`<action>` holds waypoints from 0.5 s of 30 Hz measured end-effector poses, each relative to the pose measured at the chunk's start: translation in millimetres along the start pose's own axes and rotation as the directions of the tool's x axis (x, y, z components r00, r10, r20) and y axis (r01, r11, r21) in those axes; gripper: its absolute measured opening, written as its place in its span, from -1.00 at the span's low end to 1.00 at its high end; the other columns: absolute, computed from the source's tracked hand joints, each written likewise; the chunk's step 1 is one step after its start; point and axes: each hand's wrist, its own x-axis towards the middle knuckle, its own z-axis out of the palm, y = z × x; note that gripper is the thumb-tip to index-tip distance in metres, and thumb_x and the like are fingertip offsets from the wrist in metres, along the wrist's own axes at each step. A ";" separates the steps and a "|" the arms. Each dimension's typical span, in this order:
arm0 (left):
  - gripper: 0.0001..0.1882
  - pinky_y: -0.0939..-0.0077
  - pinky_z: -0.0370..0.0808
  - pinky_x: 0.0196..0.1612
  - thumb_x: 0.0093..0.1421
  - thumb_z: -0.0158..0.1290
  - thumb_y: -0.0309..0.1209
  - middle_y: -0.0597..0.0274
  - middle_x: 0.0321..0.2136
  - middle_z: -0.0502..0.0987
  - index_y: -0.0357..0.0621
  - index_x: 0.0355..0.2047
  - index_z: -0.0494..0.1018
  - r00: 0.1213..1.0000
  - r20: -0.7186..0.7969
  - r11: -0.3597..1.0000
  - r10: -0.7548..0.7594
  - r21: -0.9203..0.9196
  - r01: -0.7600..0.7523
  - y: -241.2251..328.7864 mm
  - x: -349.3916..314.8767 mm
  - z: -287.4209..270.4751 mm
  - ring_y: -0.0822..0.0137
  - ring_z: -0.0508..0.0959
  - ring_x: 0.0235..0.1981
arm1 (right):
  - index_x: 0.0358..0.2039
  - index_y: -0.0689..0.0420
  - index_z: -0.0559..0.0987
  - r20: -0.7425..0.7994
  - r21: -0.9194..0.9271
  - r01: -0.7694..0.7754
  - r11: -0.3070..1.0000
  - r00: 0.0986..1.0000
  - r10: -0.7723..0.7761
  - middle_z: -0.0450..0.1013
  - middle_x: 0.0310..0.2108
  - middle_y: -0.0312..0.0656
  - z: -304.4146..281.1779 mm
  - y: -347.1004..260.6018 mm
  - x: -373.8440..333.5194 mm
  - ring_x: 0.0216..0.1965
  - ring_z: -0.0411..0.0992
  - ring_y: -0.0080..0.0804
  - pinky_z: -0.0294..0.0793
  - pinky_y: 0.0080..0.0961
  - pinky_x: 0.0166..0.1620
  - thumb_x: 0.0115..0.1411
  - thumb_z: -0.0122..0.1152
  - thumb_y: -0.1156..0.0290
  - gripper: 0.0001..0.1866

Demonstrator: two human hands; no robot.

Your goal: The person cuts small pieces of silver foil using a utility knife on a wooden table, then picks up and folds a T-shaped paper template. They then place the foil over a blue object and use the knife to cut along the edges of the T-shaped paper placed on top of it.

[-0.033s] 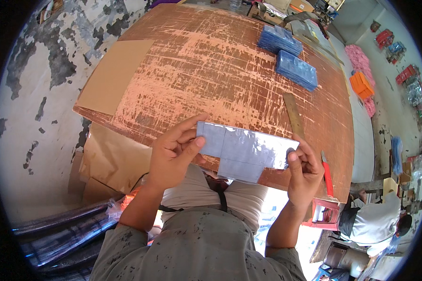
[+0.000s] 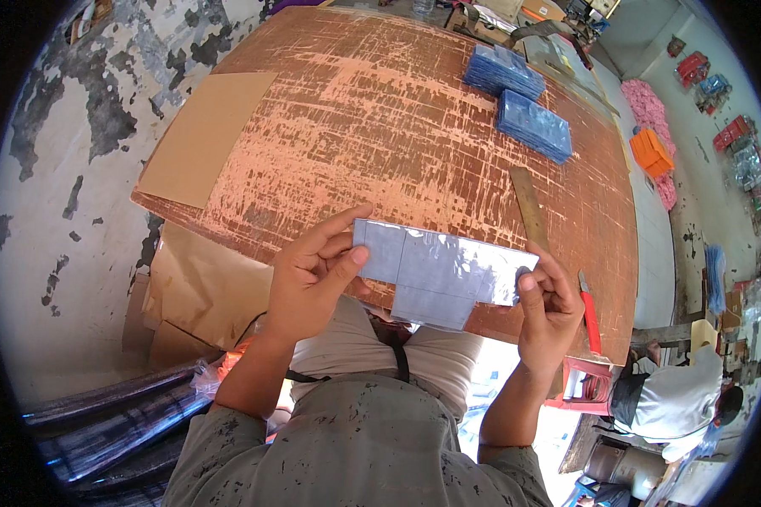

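A clear, glossy plastic sheet (image 2: 440, 262) is stretched between my hands above the near edge of the worn brown table (image 2: 338, 127). Fold or seam lines cross it, and a flap hangs from its lower middle. My left hand (image 2: 317, 275) pinches its left end between thumb and fingers. At the other end, my right hand (image 2: 550, 304) grips the corner, with a small dark round thing beside the thumb that I cannot make out. Just beyond the right hand lies a flat metal ruler (image 2: 528, 203). A red-handled cutting tool (image 2: 590, 317) rests to the right.
Two stacks of bluish plastic sleeves (image 2: 534, 127) stand at the table's far right. A brown cardboard sheet (image 2: 207, 139) covers the left side. Dark plastic rolls (image 2: 118, 422) lie at lower left. Another person (image 2: 672, 397) is at lower right, close to a red stool (image 2: 588, 384).
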 end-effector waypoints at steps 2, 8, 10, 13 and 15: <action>-0.48 0.63 0.69 -0.28 0.47 0.11 -0.49 0.03 -0.02 0.70 -0.28 0.39 0.35 1.000 0.000 1.000 -0.016 -0.007 0.016 -1.8 0.5 -1.3 0.50 0.68 -0.17 | 0.20 0.26 0.62 0.010 -0.046 0.029 0.999 1.000 -0.029 0.55 -0.31 -0.34 1.4 -3.6 0.4 -0.36 0.51 -0.71 0.72 -0.65 -0.42 0.36 0.38 0.52 -0.59; -0.49 0.62 0.69 -0.30 0.47 0.11 -0.50 0.05 -0.04 0.70 -0.28 0.39 0.35 1.000 0.008 1.000 -0.005 -0.028 0.005 -6.2 1.6 -3.0 0.51 0.68 -0.19 | 0.20 0.26 0.62 0.007 -0.050 0.021 0.999 1.000 -0.021 0.55 -0.32 -0.33 1.8 -3.0 0.3 -0.37 0.50 -0.72 0.71 -0.64 -0.41 0.36 0.36 0.53 -0.60; -0.49 0.62 0.69 -0.30 0.47 0.11 -0.49 0.05 -0.03 0.70 -0.28 0.39 0.35 1.000 0.013 1.000 -0.004 -0.023 0.005 -6.7 2.3 -3.6 0.51 0.68 -0.18 | 0.19 0.26 0.62 0.009 -0.048 0.020 0.999 1.000 -0.020 0.55 -0.32 -0.34 2.1 -2.7 0.9 -0.37 0.49 -0.72 0.70 -0.64 -0.41 0.37 0.36 0.53 -0.61; -0.49 0.63 0.68 -0.30 0.47 0.11 -0.48 0.05 -0.03 0.70 -0.28 0.38 0.36 1.000 0.014 1.000 -0.015 -0.014 0.015 -5.1 4.2 -3.7 0.52 0.67 -0.18 | 0.18 0.27 0.62 0.022 -0.057 0.000 0.998 1.000 0.001 0.56 -0.32 -0.34 1.1 -2.1 2.9 -0.36 0.50 -0.72 0.69 -0.65 -0.42 0.37 0.36 0.53 -0.62; -0.50 0.63 0.68 -0.31 0.47 0.11 -0.48 0.05 -0.03 0.70 -0.29 0.38 0.36 1.000 0.009 1.000 -0.028 -0.009 0.028 -3.3 5.1 -3.4 0.52 0.67 -0.17 | 0.17 0.27 0.62 0.033 -0.069 -0.020 0.997 0.999 0.022 0.56 -0.32 -0.33 1.9 -0.5 3.8 -0.35 0.50 -0.71 0.68 -0.66 -0.43 0.37 0.36 0.53 -0.63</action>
